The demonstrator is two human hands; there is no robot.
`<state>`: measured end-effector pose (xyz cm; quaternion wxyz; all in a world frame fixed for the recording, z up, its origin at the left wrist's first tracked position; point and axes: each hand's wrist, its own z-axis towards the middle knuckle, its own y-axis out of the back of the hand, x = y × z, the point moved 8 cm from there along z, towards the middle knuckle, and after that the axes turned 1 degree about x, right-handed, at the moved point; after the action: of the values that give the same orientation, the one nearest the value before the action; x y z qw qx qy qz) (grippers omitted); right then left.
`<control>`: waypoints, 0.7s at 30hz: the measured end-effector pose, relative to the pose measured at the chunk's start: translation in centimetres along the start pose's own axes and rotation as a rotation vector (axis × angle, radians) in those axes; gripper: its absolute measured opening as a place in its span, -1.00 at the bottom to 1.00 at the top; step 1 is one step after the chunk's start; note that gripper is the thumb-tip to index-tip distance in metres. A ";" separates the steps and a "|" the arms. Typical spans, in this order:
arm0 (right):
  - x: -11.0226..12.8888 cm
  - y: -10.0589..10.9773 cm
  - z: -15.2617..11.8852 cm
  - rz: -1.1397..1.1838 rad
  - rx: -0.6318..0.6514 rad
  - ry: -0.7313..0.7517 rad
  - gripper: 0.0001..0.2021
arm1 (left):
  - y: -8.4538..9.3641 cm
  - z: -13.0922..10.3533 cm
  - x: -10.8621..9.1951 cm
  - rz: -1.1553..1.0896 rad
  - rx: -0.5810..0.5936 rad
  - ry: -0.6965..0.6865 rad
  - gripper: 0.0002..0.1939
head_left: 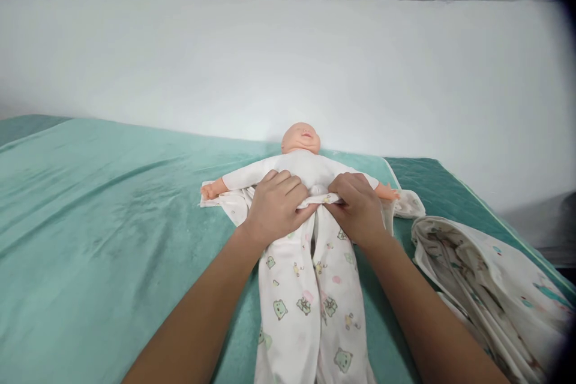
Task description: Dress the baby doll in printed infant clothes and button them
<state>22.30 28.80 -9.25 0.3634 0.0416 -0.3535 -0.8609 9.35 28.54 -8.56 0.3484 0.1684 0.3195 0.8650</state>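
Observation:
A baby doll (300, 138) lies on its back with its arms spread, its trunk and arms in white cloth. Printed white pants (288, 300) with green bears cover its legs, which point toward me. My left hand (279, 204) is closed on the left part of the pants' waistband. On the right part of the same waistband (320, 199), my right hand (357, 204) is closed too, its fingers curled over the edge at the doll's belly. Both thumbs point inward. Under the doll's arms, printed cloth (234, 206) is spread out.
A teal cover (112, 222) lies under the doll. Folded printed cloth (486, 276) is piled at the right, beside my right forearm. A small printed cloth piece (410, 204) lies by the doll's hand on the right. Behind the doll rises a white wall (270, 66).

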 end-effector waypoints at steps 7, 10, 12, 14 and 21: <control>-0.8 -0.1 0.0 0.000 0.045 -0.120 -0.83 | 0.1 -0.1 0.2 -0.013 -0.006 0.019 -0.65; -0.6 -0.3 0.1 -0.008 0.067 -0.088 -0.87 | 0.1 -0.1 0.3 -0.024 -0.009 0.030 -0.65; -0.6 -0.3 0.1 -0.003 0.069 -0.070 -0.90 | 0.1 -0.1 0.3 -0.030 -0.010 0.037 -0.65; -0.7 -0.4 0.1 0.008 0.071 -0.065 -0.91 | 0.0 -0.1 0.4 -0.033 -0.006 0.046 -0.64; -0.7 -0.2 0.1 0.071 0.031 -0.079 -0.87 | 0.0 -0.1 0.7 -0.040 -0.005 0.053 -0.63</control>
<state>22.67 29.42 -9.41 0.3786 0.0004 -0.3820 -0.8430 8.86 29.00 -8.59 0.3576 0.1379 0.3296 0.8628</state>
